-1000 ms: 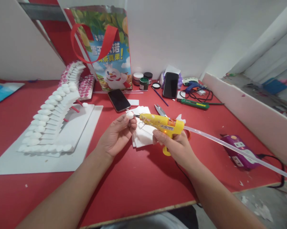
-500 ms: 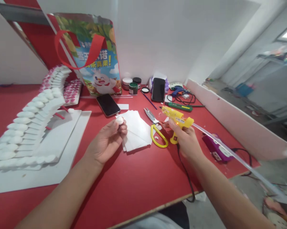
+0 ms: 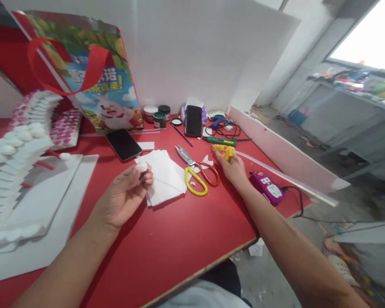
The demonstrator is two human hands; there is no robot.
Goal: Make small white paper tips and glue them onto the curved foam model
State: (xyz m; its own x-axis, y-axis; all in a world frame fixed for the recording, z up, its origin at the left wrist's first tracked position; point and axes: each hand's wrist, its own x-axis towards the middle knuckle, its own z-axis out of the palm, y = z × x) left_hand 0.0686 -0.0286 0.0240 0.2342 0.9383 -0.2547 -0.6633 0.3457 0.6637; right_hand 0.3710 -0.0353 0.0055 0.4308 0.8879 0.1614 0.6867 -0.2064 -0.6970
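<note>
Between thumb and fingers, my left hand pinches a small white rounded piece, above a stack of white paper sheets. My right hand is wrapped round a yellow hot glue gun, low at the table's right side. A long clear glue stick sticks out of the gun's rear. Between the hands lie scissors with one yellow and one red handle, among white scraps. At left stands a curved white model edged with rounded white pieces; its left side is cut off by the frame.
A black phone lies beyond the paper, with a printed bag behind it. Paint jars, a second phone and a green cutter line the back. A purple power socket sits near the right edge.
My right hand has carried the glue gun outward to the right and lowered it toward the table. My left hand keeps its pinch on the white piece. The whole view has turned right.
</note>
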